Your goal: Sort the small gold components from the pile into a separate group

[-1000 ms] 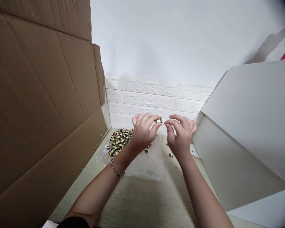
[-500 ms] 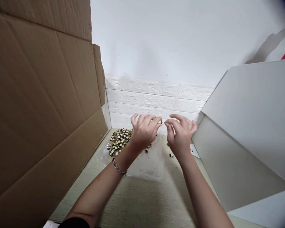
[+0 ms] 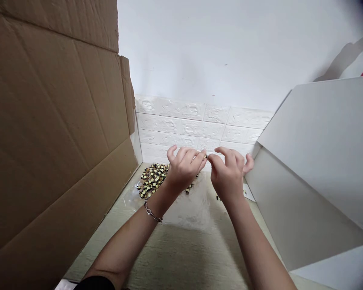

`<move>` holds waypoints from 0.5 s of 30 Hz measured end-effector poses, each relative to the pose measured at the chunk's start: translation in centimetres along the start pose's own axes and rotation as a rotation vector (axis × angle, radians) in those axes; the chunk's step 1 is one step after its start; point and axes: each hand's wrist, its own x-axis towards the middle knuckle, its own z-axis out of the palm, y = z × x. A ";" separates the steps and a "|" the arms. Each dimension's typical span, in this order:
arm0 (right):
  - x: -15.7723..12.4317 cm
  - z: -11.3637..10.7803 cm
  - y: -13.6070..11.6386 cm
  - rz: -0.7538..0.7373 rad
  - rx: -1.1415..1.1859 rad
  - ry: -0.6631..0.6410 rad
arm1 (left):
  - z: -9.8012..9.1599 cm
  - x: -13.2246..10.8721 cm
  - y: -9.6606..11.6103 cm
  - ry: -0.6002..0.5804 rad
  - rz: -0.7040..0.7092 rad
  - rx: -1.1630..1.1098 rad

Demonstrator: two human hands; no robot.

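My left hand (image 3: 184,168) and my right hand (image 3: 228,174) meet fingertip to fingertip above the table, near the back wall. Both pinch one small yellow and black part (image 3: 206,156), which is almost hidden between the fingers. A chain bracelet (image 3: 153,214) hangs on my left wrist. A heap of the same small yellow and black parts (image 3: 153,178) lies on a clear plastic sheet (image 3: 187,209), just left of and under my left hand. A few loose parts (image 3: 218,197) lie under my right hand.
A tall brown cardboard sheet (image 3: 54,133) walls off the left side. A white board (image 3: 317,161) leans in on the right. The white brick-patterned wall (image 3: 199,125) closes the back. The pale wooden tabletop (image 3: 181,253) runs between them toward me.
Both hands have closed together, so the small part that showed between the fingertips is now nearly covered. The right hand moved slightly left toward the left hand.
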 end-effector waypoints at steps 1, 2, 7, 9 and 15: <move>0.0 -0.1 0.0 0.003 0.012 -0.021 | 0.0 0.0 0.1 -0.004 0.010 0.002; 0.1 -0.1 0.0 0.010 0.027 -0.047 | -0.1 0.1 0.2 -0.006 0.021 0.006; 0.7 -0.6 0.3 0.115 0.158 -0.112 | 0.0 0.1 0.5 -0.016 0.026 -0.022; 0.9 -0.7 0.5 0.181 0.243 -0.108 | 0.1 0.1 0.6 -0.017 -0.013 -0.071; 1.1 -0.8 0.8 0.345 0.530 -0.079 | -0.2 0.3 0.8 -0.005 -0.147 -0.194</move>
